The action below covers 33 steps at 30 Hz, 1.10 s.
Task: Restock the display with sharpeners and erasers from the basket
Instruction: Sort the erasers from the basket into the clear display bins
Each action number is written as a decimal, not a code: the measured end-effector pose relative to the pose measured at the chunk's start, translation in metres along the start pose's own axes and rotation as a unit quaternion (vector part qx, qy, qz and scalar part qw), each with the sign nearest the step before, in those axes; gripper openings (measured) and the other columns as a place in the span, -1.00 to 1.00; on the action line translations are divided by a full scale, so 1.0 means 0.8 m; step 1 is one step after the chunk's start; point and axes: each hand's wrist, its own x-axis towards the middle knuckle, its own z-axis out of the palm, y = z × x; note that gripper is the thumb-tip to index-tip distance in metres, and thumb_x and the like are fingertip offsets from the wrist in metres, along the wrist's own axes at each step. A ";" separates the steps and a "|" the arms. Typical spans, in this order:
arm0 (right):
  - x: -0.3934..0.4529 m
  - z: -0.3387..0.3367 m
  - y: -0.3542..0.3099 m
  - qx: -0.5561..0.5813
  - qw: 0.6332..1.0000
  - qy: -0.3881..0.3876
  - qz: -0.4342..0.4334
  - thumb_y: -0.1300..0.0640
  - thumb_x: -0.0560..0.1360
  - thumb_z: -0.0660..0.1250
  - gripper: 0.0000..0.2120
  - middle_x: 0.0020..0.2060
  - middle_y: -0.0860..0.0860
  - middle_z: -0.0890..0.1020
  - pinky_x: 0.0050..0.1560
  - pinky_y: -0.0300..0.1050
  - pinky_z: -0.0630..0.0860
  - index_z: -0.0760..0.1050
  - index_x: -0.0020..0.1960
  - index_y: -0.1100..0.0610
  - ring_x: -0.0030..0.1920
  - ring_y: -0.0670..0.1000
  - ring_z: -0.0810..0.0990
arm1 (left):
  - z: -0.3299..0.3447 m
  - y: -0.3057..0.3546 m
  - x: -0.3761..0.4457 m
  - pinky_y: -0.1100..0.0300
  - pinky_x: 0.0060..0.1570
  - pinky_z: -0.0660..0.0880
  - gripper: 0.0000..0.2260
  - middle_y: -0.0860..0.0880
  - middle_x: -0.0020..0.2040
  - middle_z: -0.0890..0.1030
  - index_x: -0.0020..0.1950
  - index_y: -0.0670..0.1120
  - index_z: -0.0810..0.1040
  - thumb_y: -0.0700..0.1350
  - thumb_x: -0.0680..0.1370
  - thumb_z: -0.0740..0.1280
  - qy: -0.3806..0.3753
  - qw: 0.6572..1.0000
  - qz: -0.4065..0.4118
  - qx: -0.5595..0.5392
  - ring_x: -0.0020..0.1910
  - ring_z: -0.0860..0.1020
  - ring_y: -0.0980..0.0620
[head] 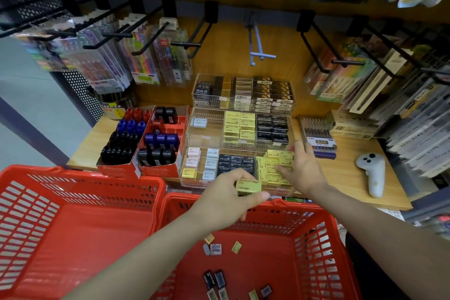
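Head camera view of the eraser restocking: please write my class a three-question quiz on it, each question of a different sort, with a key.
1. True or false: the left hand holds a yellow eraser.
2. Where do the right hand's fingers rest? A) on the sharpener boxes B) on the yellow erasers in the front tray C) on the white controller
3. Fill in: loose erasers still lie in the ____ red basket of the two.

Key: 1 true; 2 B; 3 right
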 end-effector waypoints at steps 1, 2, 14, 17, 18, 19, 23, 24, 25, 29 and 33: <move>-0.001 -0.005 -0.003 0.000 1.000 -0.002 0.008 -0.05 0.45 0.47 -0.50 0.24 0.06 0.36 -0.08 -0.23 0.41 0.31 0.25 0.07 -0.04 -0.01 0.46 | -0.002 0.000 -0.001 0.32 -0.47 0.33 -0.76 0.07 -0.33 0.56 0.07 0.09 0.52 0.12 0.49 0.46 0.023 0.997 0.044 0.051 -0.47 0.44 0.13; -0.003 -0.011 -0.008 0.001 1.000 0.004 0.007 -0.09 0.46 0.45 -0.51 0.22 0.05 0.38 -0.04 -0.17 0.44 0.34 0.24 0.07 -0.02 0.00 0.48 | -0.003 0.000 -0.001 0.33 -0.41 0.37 -0.77 0.12 -0.27 0.57 0.03 0.11 0.53 0.12 0.46 0.49 0.046 0.991 0.084 0.088 -0.43 0.46 0.17; -0.095 -0.089 -0.106 0.463 0.824 -0.316 0.088 0.21 0.45 0.45 -0.58 -0.16 0.11 0.70 -0.12 -0.18 0.61 0.42 0.26 0.21 -0.18 0.03 0.66 | -0.010 0.001 -0.005 0.12 0.02 0.49 -0.70 0.19 -0.03 0.53 -0.04 0.15 0.62 0.15 0.30 0.58 0.137 0.958 0.200 0.155 -0.03 0.51 0.22; -0.095 -0.084 -0.104 0.491 0.815 -0.284 0.121 0.28 0.48 0.42 -0.65 -0.18 0.16 0.70 -0.17 -0.19 0.64 0.42 0.21 0.25 -0.22 0.03 0.66 | -0.012 0.002 -0.006 0.20 -0.01 0.49 -0.57 0.18 -0.02 0.56 0.12 0.19 0.55 0.14 0.32 0.59 0.125 0.969 0.153 0.152 -0.04 0.53 0.22; -0.092 -0.085 -0.099 0.496 0.814 -0.269 0.133 0.29 0.48 0.41 -0.69 -0.17 0.17 0.70 -0.17 -0.20 0.65 0.45 0.19 0.25 -0.22 0.04 0.67 | -0.013 0.003 -0.006 0.28 -0.11 0.48 -0.53 0.15 -0.02 0.58 0.19 0.18 0.51 0.11 0.35 0.58 0.109 0.981 0.113 0.118 -0.08 0.55 0.22; -0.088 -0.087 -0.093 0.492 0.820 -0.250 0.149 0.30 0.48 0.40 -0.72 -0.15 0.17 0.70 -0.15 -0.20 0.66 0.48 0.17 0.26 -0.21 0.05 0.67 | -0.015 0.003 -0.006 0.33 -0.27 0.44 -0.55 0.10 -0.02 0.60 0.23 0.12 0.48 0.04 0.41 0.55 0.092 0.992 0.059 0.059 -0.19 0.56 0.19; -0.059 -0.083 -0.058 0.493 0.826 -0.170 0.215 0.39 0.47 0.40 -0.75 0.02 0.21 0.67 -0.02 -0.15 0.65 0.58 0.13 0.25 -0.05 0.08 0.68 | -0.033 -0.012 0.006 0.27 -0.55 0.18 -0.76 -0.11 -0.23 0.62 0.23 -0.01 0.46 -0.21 0.58 0.29 0.095 0.982 -0.119 -0.112 -0.55 0.37 0.05; -0.053 -0.081 -0.051 0.509 0.815 -0.155 0.231 0.41 0.47 0.39 -0.73 0.02 0.20 0.67 -0.04 -0.17 0.65 0.58 0.14 0.25 -0.03 0.08 0.67 | -0.038 -0.014 0.007 0.26 -0.53 0.18 -0.77 -0.13 -0.23 0.61 0.23 -0.01 0.45 -0.22 0.60 0.27 0.099 0.982 -0.120 -0.109 -0.51 0.38 0.01; -0.047 -0.078 -0.045 0.521 0.807 -0.140 0.241 0.42 0.47 0.38 -0.73 0.01 0.18 0.66 -0.06 -0.18 0.65 0.57 0.15 0.25 -0.01 0.07 0.66 | -0.041 -0.015 0.009 0.25 -0.52 0.21 -0.77 -0.13 -0.15 0.61 0.24 -0.03 0.43 -0.24 0.61 0.24 0.099 0.984 -0.107 -0.099 -0.44 0.43 -0.01; -0.017 -0.064 -0.038 0.376 0.910 -0.068 0.159 0.31 0.46 0.45 -0.78 0.02 0.15 0.66 0.06 -0.02 0.63 0.62 0.08 0.14 -0.01 0.09 0.68 | -0.047 -0.008 0.011 0.33 -0.43 0.38 -0.71 -0.01 0.10 0.50 0.25 0.03 0.34 -0.30 0.61 0.22 0.096 0.994 -0.002 0.054 -0.32 0.48 0.12; 0.027 -0.058 -0.077 0.208 0.975 -0.004 0.075 0.14 0.48 0.48 -0.79 -0.05 -0.01 0.66 -0.14 -0.18 0.57 0.64 0.10 0.01 -0.09 -0.02 0.64 | -0.051 -0.005 0.018 0.45 -0.40 0.34 -0.72 0.06 0.10 0.50 0.23 0.07 0.33 -0.23 0.62 0.28 0.105 0.985 0.061 0.123 -0.35 0.43 0.18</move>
